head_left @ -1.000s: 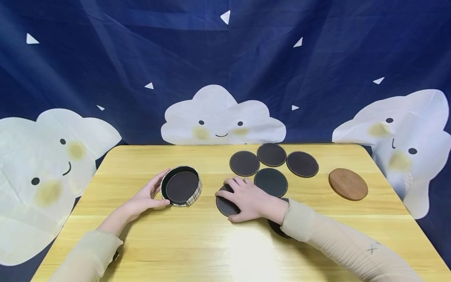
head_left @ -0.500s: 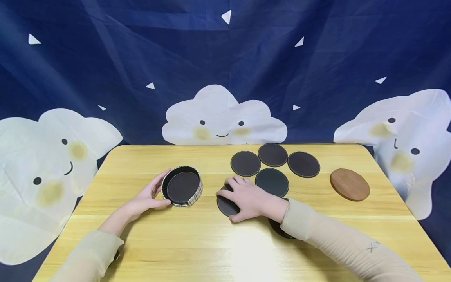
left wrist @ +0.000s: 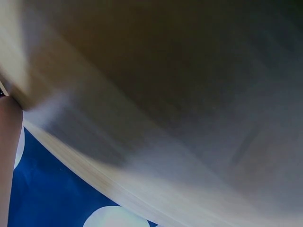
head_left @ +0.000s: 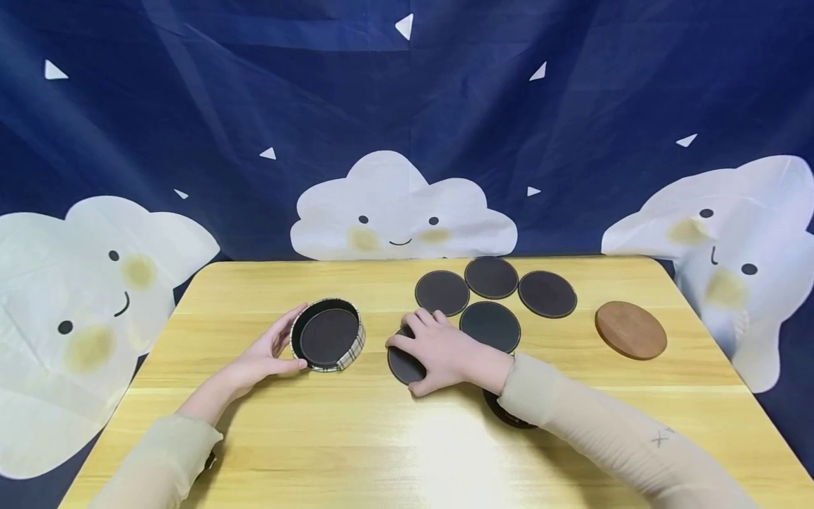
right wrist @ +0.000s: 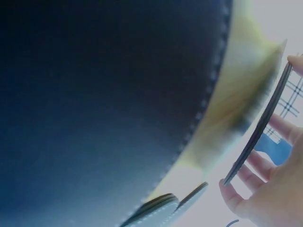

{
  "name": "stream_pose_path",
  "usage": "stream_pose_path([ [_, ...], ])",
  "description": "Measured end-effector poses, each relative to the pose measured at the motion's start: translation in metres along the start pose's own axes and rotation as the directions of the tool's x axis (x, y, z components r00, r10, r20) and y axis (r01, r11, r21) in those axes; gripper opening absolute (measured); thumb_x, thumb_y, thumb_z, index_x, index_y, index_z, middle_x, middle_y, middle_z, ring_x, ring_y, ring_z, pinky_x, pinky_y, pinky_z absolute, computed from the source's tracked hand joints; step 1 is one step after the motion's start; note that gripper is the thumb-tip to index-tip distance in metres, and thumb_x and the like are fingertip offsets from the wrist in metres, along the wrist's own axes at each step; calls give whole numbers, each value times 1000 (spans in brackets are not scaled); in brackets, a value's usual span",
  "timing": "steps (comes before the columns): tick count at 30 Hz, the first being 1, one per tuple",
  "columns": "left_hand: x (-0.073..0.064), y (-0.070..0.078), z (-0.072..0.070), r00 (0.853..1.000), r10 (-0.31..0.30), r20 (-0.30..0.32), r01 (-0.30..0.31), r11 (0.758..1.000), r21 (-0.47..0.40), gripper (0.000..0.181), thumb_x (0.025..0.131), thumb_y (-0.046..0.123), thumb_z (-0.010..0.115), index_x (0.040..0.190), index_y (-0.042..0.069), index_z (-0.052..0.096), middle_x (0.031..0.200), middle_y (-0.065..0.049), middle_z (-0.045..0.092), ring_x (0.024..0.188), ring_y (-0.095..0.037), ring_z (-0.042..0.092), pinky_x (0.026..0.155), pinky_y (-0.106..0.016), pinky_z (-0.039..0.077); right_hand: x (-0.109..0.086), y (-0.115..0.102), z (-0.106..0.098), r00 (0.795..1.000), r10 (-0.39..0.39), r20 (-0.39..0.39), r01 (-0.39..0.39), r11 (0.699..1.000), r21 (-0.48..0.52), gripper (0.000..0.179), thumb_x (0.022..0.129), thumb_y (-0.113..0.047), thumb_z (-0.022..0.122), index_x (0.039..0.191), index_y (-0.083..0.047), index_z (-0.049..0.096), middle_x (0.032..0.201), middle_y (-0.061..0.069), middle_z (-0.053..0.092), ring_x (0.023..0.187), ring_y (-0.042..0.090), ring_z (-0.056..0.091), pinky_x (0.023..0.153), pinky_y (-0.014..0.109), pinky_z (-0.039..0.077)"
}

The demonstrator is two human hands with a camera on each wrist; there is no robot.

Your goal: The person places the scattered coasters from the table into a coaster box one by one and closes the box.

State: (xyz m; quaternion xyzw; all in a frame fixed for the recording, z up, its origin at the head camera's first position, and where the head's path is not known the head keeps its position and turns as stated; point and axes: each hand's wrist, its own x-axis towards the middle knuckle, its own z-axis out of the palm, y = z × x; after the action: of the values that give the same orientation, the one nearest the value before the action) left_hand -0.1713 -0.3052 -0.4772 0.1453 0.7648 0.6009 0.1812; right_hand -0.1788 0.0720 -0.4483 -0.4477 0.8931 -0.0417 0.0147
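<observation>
My left hand (head_left: 263, 357) holds a round plaid coaster holder (head_left: 353, 348) by its left side, thumb at the near edge and fingers behind. Inside the holder lies a dark round coaster (head_left: 329, 338). To the right, my right hand (head_left: 448, 350) grips a black coaster (head_left: 403, 366) by its edges, the palm over it. The right wrist view shows the thumb and fingers spread around the rim of this thin coaster (right wrist: 260, 127). In the left wrist view only a bit of the hand (left wrist: 9, 142) shows at the edge.
Behind my right hand lie several flat coasters, among them a greenish-black one (head_left: 490, 326) and a dark one (head_left: 547, 294). Another coaster (head_left: 509, 413) is partly hidden under my right sleeve. A brown disc (head_left: 631, 330) lies at the right of the wooden table (head_left: 305, 438).
My right hand has shifted slightly left and away with the black coaster; more of the coaster under the sleeve shows. The left hand and holder have stayed put.
</observation>
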Motion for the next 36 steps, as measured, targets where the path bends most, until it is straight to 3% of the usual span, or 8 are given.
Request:
stream_pose_path([
  [5, -1, 3, 0, 1000, -3, -1, 3, 1000, -3, 107, 88, 0, 81, 171, 9, 14, 173, -27, 19, 140, 11, 35, 107, 4, 28, 8, 1, -5, 1000, 8, -7, -8, 1000, -13, 77, 75, -55, 78, 144, -30, 57, 138, 11, 52, 123, 28, 47, 92, 42, 43],
  [18, -1, 2, 1, 1000, -3, -4, 3, 1000, 7, 105, 89, 0, 80, 171, 9, 15, 172, -29, 19, 136, 17, 36, 107, 4, 27, 32, 2, -30, 997, -11, -74, 6, 998, -57, 80, 77, -58, 78, 148, -30, 54, 137, 10, 51, 122, 27, 47, 92, 43, 43],
  [25, 0, 1, 0, 1000, -11, -4, 11, 1000, 15, 106, 88, 1, 80, 171, 10, 15, 173, -28, 17, 136, 20, 32, 107, 5, 26, 50, -5, -40, 995, -19, -96, 13, 998, -62, 78, 78, -58, 77, 148, -30, 55, 135, 8, 50, 120, 25, 45, 93, 42, 43],
  [36, 1, -1, -2, 1000, -22, 3, 22, 1000, 14, 106, 89, 1, 80, 172, 11, 14, 172, -29, 20, 135, 16, 39, 107, 5, 27, 86, -23, -40, 996, -7, -90, 1, 997, -74, 79, 79, -63, 76, 148, -33, 54, 135, 4, 49, 122, 22, 44, 96, 39, 42],
])
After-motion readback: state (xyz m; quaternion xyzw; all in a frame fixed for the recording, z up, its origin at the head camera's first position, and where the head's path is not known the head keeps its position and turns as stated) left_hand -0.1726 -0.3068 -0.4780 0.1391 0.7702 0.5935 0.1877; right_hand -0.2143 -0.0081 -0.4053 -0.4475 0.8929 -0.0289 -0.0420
